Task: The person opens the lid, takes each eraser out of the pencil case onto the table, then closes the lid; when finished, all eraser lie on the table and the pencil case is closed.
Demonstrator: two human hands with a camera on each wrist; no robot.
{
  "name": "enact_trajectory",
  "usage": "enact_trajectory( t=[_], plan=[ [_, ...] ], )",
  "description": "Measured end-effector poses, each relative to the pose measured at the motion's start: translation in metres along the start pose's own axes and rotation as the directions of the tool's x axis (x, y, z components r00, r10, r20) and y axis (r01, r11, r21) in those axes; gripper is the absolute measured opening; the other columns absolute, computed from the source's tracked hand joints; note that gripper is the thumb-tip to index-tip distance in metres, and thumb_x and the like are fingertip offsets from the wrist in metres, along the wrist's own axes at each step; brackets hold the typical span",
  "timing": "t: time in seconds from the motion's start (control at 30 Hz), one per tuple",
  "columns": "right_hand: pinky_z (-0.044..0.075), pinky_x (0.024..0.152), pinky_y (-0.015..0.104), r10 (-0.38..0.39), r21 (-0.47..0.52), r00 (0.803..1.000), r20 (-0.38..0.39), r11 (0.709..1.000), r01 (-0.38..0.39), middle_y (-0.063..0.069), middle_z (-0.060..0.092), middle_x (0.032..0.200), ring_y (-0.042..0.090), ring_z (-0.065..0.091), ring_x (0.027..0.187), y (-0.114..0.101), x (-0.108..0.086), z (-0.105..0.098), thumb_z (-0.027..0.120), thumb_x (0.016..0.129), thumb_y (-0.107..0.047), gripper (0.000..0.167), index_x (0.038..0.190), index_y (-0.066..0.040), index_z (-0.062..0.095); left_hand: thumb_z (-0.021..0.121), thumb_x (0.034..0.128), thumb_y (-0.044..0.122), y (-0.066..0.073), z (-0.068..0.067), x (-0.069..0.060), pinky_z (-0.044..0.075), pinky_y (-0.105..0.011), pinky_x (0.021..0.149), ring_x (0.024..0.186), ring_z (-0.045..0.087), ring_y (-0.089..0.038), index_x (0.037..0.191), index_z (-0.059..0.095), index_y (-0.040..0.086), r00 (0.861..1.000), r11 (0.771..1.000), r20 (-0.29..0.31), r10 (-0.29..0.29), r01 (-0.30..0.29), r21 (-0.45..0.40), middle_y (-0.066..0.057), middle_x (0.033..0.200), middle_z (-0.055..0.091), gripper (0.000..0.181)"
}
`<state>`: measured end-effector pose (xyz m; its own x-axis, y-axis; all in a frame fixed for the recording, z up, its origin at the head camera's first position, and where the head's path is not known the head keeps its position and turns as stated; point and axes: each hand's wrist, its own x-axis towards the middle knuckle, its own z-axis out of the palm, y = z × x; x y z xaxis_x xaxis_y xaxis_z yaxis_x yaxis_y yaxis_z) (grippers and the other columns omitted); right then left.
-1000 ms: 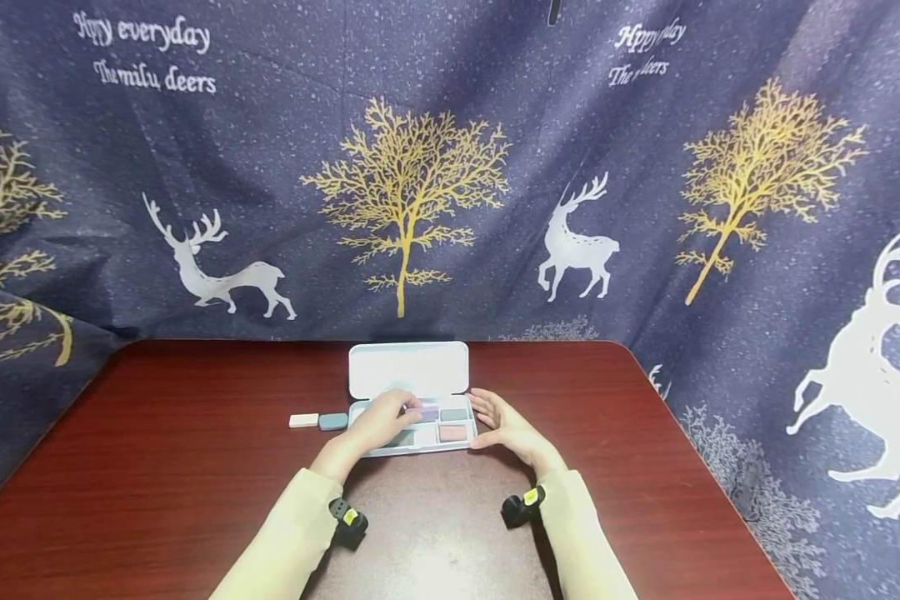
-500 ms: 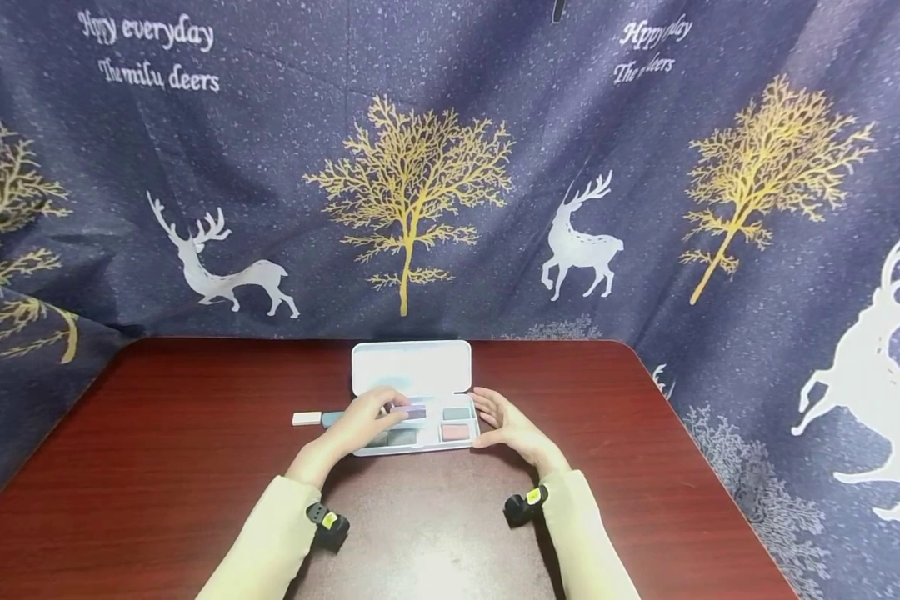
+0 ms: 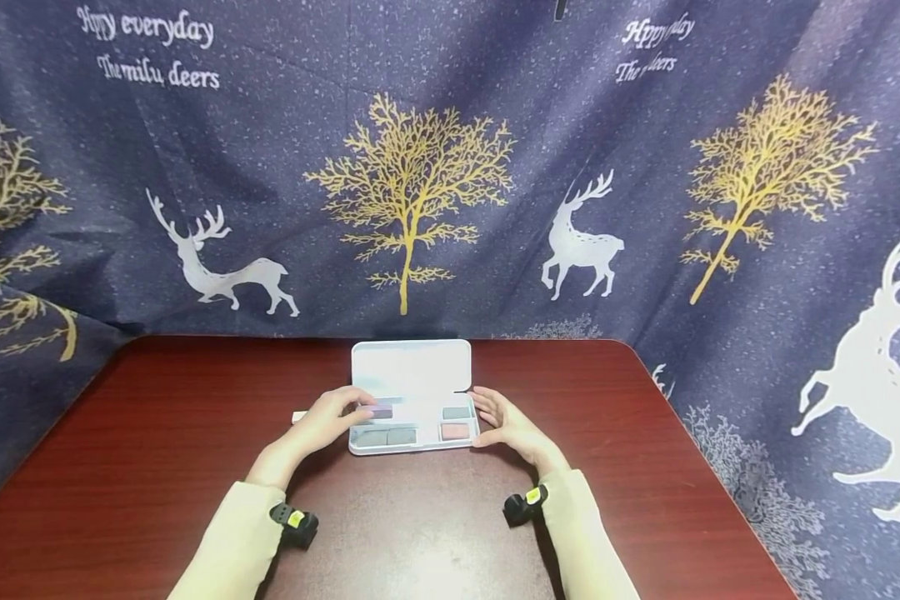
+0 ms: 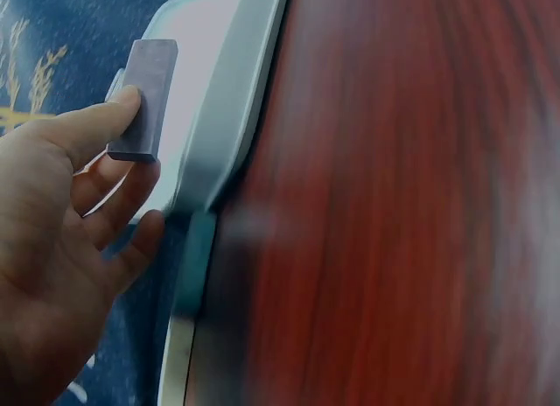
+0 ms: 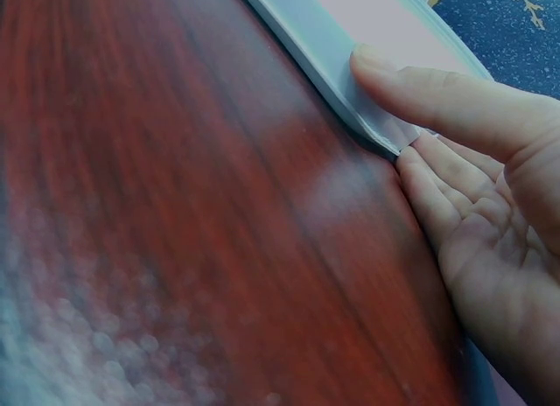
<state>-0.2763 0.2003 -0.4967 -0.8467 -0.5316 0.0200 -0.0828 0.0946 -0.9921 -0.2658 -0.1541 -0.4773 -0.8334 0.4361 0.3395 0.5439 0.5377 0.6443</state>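
Note:
A pale blue flat case lies on the table, its white-lined lid raised at the back. Between thumb and fingers, my left hand pinches a small purple rectangular block over the case's back left part. My right hand is at the case's right end, thumb touching its front rim and fingers extended along the end. Two grey-green blocks lie at the front left inside, a pink block at the front right, and a teal block behind the pink one.
Left of the case, on the reddish-brown table, a teal block and a white block lie end to end, partly hidden by my left hand in the head view. Behind the table hangs a dark blue printed cloth.
My left hand has moved left across the case with the purple block, uncovering the grey-green blocks at the front left. My right hand has stayed at the case's right end.

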Motion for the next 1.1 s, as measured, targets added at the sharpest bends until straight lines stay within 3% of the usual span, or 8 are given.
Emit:
enact_trajectory(
  t=[0.2, 0.5, 0.77, 1.1],
  plan=[
    [0.019, 0.121, 0.050, 0.005, -0.011, 1.000, -0.010, 1.000, -0.005, 0.032, 0.024, 0.155, 0.043, 0.022, 0.146, -0.002, 0.000, 0.000, 0.071, 0.076, 0.013, 0.091, 0.149, 0.010, 0.017, 0.066, 0.0930, 0.019, -0.006, -0.019, -0.010, 0.052, -0.048, 0.090, 0.095, 0.062, -0.023, 0.105, 0.070, 0.007, 0.994, 0.994, -0.008, -0.104, 0.105, 0.041, -0.007, 0.101, 0.070, 0.018],
    [0.019, 0.121, 0.051, 0.006, -0.005, 1.000, -0.011, 1.000, -0.006, 0.032, 0.023, 0.155, 0.043, 0.021, 0.146, -0.006, 0.000, 0.002, 0.070, 0.076, 0.014, 0.090, 0.149, 0.011, 0.017, 0.067, 0.0921, 0.014, -0.024, -0.044, -0.030, 0.050, -0.048, 0.090, 0.096, 0.063, -0.024, 0.104, 0.070, 0.006, 0.985, 0.983, -0.063, -0.161, 0.166, 0.077, -0.007, 0.100, 0.070, 0.015],
    [0.019, 0.120, 0.051, 0.003, -0.006, 1.000, -0.008, 1.000, -0.003, 0.033, 0.023, 0.155, 0.044, 0.021, 0.146, -0.002, 0.000, 0.000, 0.070, 0.075, 0.013, 0.091, 0.149, 0.011, 0.017, 0.068, 0.0909, 0.012, -0.037, -0.066, -0.049, 0.052, -0.041, 0.085, 0.092, 0.063, -0.022, 0.100, 0.071, 0.005, 0.979, 0.977, -0.124, -0.162, 0.177, 0.116, -0.009, 0.097, 0.071, 0.012],
    [0.019, 0.121, 0.050, 0.014, -0.013, 1.000, -0.013, 1.000, -0.014, 0.033, 0.023, 0.155, 0.044, 0.021, 0.146, -0.003, 0.000, 0.002, 0.070, 0.075, 0.015, 0.091, 0.149, 0.011, 0.017, 0.068, 0.0906, 0.014, -0.047, -0.086, -0.071, 0.049, -0.050, 0.090, 0.101, 0.064, -0.034, 0.101, 0.071, 0.005, 0.959, 0.950, -0.098, -0.266, 0.278, 0.143, -0.012, 0.101, 0.072, 0.014]
  ],
)
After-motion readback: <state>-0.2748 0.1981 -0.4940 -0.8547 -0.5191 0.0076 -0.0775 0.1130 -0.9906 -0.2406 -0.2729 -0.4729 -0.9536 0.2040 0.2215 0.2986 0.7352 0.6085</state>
